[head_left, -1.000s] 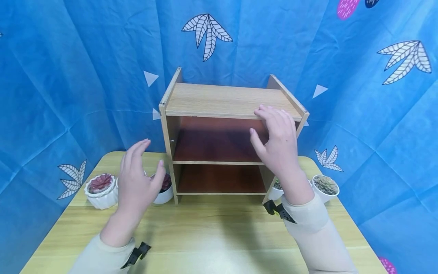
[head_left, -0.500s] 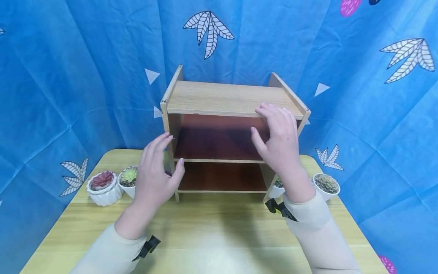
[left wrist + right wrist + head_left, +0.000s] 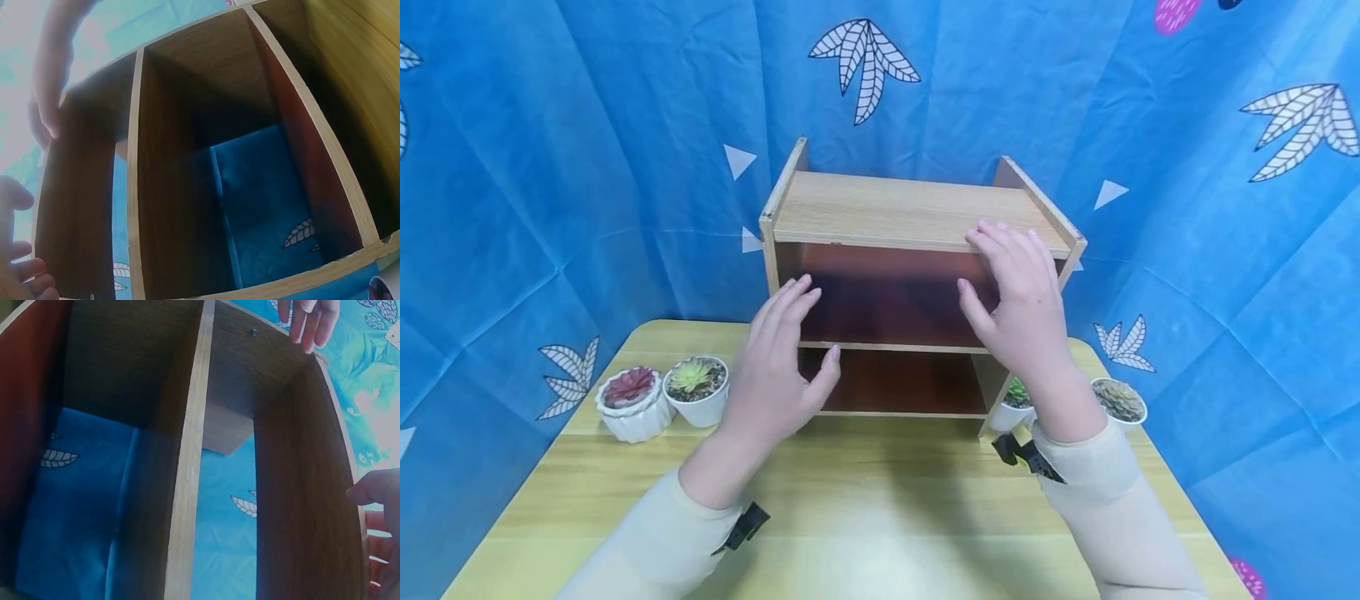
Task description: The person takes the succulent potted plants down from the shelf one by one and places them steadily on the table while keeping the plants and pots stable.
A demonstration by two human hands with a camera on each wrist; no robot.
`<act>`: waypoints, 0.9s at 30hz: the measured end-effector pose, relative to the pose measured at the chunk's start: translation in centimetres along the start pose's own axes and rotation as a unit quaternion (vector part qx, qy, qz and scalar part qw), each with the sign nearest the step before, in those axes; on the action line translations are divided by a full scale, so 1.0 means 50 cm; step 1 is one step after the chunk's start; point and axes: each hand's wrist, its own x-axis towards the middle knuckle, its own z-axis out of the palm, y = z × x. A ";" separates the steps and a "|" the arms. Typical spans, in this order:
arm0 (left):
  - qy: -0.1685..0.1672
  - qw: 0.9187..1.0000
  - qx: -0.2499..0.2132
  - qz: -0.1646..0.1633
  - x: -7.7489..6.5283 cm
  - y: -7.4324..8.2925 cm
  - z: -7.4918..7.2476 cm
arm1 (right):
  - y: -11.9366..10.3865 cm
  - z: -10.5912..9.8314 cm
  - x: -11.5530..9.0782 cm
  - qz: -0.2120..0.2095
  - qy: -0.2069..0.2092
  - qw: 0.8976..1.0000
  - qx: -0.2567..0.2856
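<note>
A small wooden shelf unit (image 3: pixel 902 204) with brown inner boards stands on the table, its open front facing me. My left hand (image 3: pixel 778 371) is raised before its left side, fingers extended and thumb apart, holding nothing. Its fingers (image 3: pixel 34 278) show at the lower left of the left wrist view. At the right, my right hand (image 3: pixel 1022 300) hovers with slightly bent fingers overlapping the top board's front edge. The right wrist view shows its thumb (image 3: pixel 372 487) right at that edge, the fingers beyond it. The unit's lower left upright is hidden behind my left hand.
On the wooden table (image 3: pixel 865 517), left of the unit, stand a red succulent (image 3: pixel 629 408) and a light green succulent (image 3: pixel 696 387) in white pots. A green potted plant (image 3: pixel 1017 404) and a greyish succulent (image 3: pixel 1120 402) stand at the right. A blue patterned cloth (image 3: pixel 647 150) hangs around.
My left hand has moved right and up, from beside the shelf unit to in front of its left side, uncovering the light green succulent. My right hand has stayed nearly still.
</note>
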 end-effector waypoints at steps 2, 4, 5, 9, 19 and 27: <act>-0.004 1.000 0.004 0.006 0.003 0.002 0.004 | 0.000 -0.005 -0.001 0.002 -0.008 1.000 -0.003; -0.006 1.000 0.004 0.010 0.005 0.004 0.007 | 0.000 -0.009 -0.001 0.005 -0.017 1.000 -0.007; -0.010 1.000 0.005 0.010 0.005 0.005 0.008 | -0.001 -0.011 -0.002 0.005 -0.020 1.000 -0.008; -0.033 0.999 0.008 0.008 0.006 0.006 0.010 | -0.005 -0.016 -0.007 0.002 -0.031 0.999 -0.013; -0.071 0.997 0.029 0.027 0.014 0.011 0.007 | -0.018 -0.022 -0.036 -0.018 -0.045 0.999 -0.002; -0.105 0.992 0.060 0.035 0.028 0.021 0.002 | -0.027 -0.032 -0.051 -0.030 -0.075 0.997 -0.005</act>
